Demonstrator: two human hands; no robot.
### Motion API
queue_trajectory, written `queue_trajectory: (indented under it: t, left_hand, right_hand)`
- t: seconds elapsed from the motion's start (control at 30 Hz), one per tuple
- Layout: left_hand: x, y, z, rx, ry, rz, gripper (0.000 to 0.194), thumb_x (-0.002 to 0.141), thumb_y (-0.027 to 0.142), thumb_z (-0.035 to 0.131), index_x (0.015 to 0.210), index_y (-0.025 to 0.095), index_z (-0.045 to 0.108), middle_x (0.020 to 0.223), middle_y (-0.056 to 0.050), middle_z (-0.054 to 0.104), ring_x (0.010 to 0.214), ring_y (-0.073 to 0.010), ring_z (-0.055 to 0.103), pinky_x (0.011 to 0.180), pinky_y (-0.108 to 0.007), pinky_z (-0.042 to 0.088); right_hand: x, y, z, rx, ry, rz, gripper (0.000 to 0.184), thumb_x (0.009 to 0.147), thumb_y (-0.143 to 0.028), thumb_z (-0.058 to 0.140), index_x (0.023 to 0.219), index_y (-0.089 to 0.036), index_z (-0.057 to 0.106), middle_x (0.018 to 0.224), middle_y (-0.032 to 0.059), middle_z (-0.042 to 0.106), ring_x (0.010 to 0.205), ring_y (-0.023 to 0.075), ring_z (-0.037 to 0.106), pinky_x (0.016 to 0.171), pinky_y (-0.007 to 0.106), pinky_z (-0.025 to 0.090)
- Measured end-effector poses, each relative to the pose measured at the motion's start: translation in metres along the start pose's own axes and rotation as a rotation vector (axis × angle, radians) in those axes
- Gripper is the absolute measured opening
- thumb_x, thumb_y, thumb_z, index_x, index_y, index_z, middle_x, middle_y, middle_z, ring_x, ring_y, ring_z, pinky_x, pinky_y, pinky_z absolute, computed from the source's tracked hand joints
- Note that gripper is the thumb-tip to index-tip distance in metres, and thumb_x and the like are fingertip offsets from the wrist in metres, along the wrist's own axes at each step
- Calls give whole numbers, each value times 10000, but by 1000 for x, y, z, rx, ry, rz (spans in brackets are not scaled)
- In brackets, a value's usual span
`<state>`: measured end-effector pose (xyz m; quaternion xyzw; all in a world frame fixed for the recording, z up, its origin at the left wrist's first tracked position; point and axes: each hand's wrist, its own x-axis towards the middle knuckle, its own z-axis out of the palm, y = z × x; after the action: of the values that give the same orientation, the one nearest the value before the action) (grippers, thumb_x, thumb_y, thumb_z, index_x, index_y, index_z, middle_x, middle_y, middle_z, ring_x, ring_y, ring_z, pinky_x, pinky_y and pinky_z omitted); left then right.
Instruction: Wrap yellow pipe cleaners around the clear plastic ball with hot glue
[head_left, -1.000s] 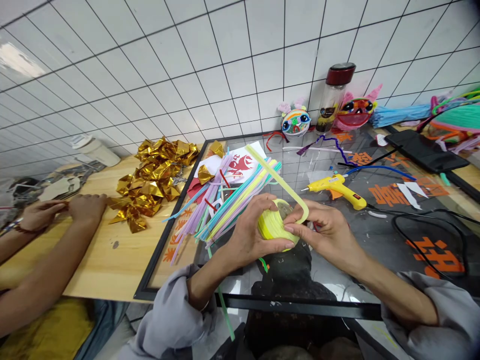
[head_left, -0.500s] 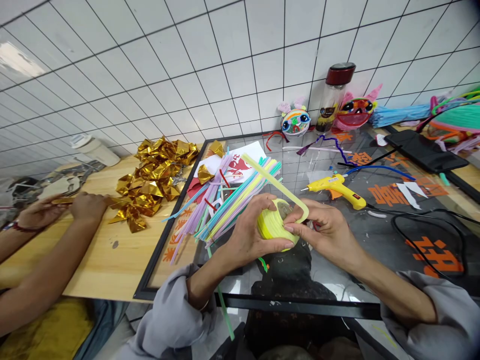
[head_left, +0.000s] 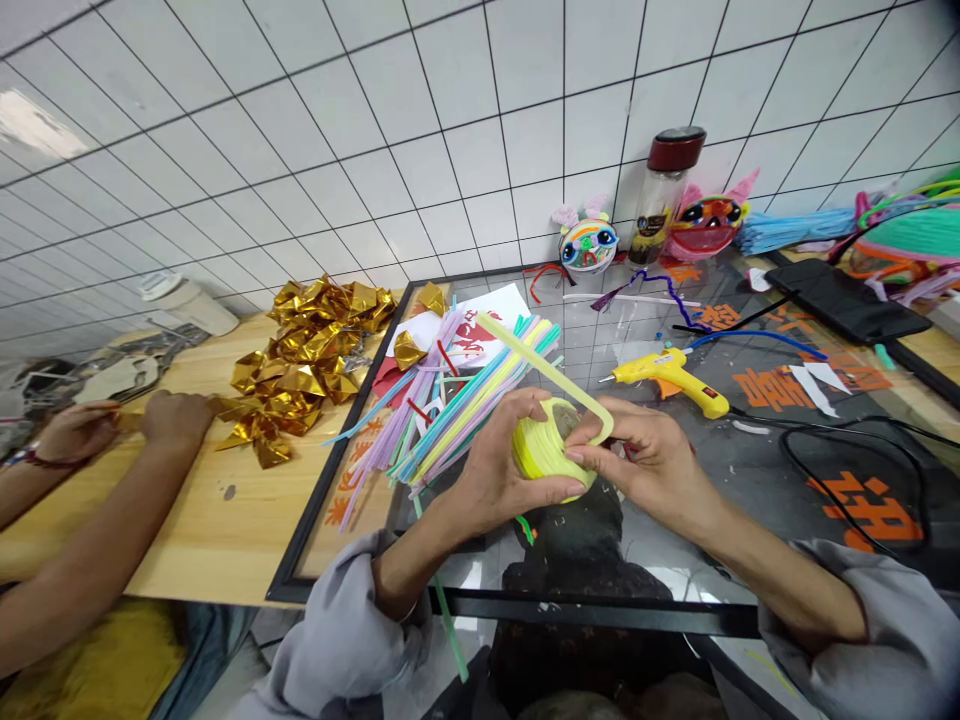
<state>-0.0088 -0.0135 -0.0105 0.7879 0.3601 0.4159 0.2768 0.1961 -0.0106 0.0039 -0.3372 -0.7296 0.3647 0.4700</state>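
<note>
A small round object wrapped in yellow pipe cleaner [head_left: 541, 450] sits between both my hands above a glass table [head_left: 750, 480]. My left hand [head_left: 491, 475] curls around its left side, thumb underneath. My right hand [head_left: 649, 465] pinches the yellow pipe cleaner [head_left: 540, 365] where it bends over the object; its free end runs up and left. Both hands are closed on these pieces.
A fan of coloured pipe cleaners [head_left: 457, 400] lies left of my hands. A yellow glue gun [head_left: 667, 375] with black cable lies right. Gold foil pieces [head_left: 304, 365] cover a wooden table [head_left: 210, 520], where another person's hands [head_left: 124, 425] work. Decorated masks [head_left: 589, 245] and a bottle [head_left: 664, 195] stand by the wall.
My hands and the yellow wrapped object have barely shifted; the free end of the pipe cleaner swung slightly left. The other person's hands moved a little on the wooden table.
</note>
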Motion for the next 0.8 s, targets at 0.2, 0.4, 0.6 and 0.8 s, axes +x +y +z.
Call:
queue_trajectory:
  t: [0.2,0.4,0.6,0.8]
  left_hand:
    - [-1,-1,0,4,-23,10,591,759,360,857,1171,270,442,1353,-103,543,1277,-276,553,1075,-439,459]
    - [0,-2,-1,11,-29,28,573,772,385,848,1177,261,462,1348,-112,554,1287,-284,548,1073,-452,459]
    - [1,-4,-1,27,-26,50,547,778,383,844,1168,244,487,1349,-125,553,1275,-301,559,1039,-465,479]
    - [1,-4,-2,51,-29,79,543,788,415,832,1171,248,485,1357,-124,556,1295,-300,554,1056,-473,479]
  right_hand:
    - [0,0,1,2,7,-10,119,874,-170,705,758,-193,693,740,-22,600,684,114,566,626,241,424]
    - [1,0,1,11,2,-12,128,880,-164,698,755,-192,697,735,-23,595,684,110,563,631,238,425]
    - [1,1,1,17,7,6,123,878,-181,701,755,-192,706,746,-15,609,697,121,565,638,248,427]
    - [0,2,1,12,3,30,109,881,-201,696,773,-194,711,769,-6,628,719,131,578,655,258,431]
